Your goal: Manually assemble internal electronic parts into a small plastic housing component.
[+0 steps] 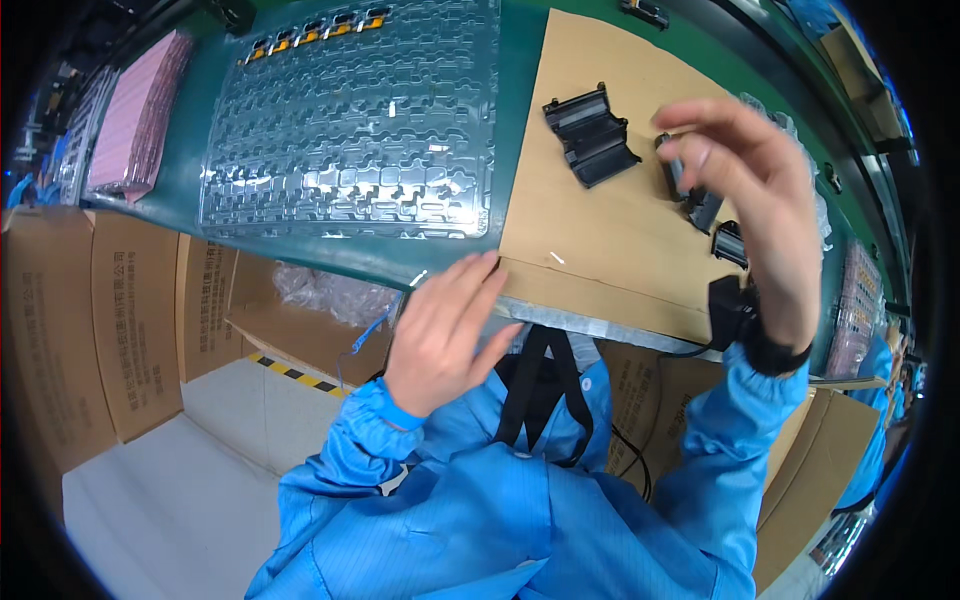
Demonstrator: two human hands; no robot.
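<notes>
My left hand (445,335) rests at the front edge of the green table, its fingers stretched out over the near border of a brown cardboard sheet (585,235). It holds nothing. Above the right part of that sheet hovers my right hand (765,180), slightly blurred, with curved fingers and a gap between thumb and forefinger. Beneath and beside it lie black plastic parts (704,210), partly covered by the hand. Another small black part (730,243) lies near my right wrist. An opened, hinged black plastic casing (592,138) sits on the sheet, left of my right hand.
A clear plastic blister tray (340,140) covers the table's left half, with several small orange-and-black parts (320,32) along its far row. Pink packing sheets (140,110) are stacked at far left. Cardboard boxes (130,320) stand below the table edge, one holding clear plastic wrap (330,298).
</notes>
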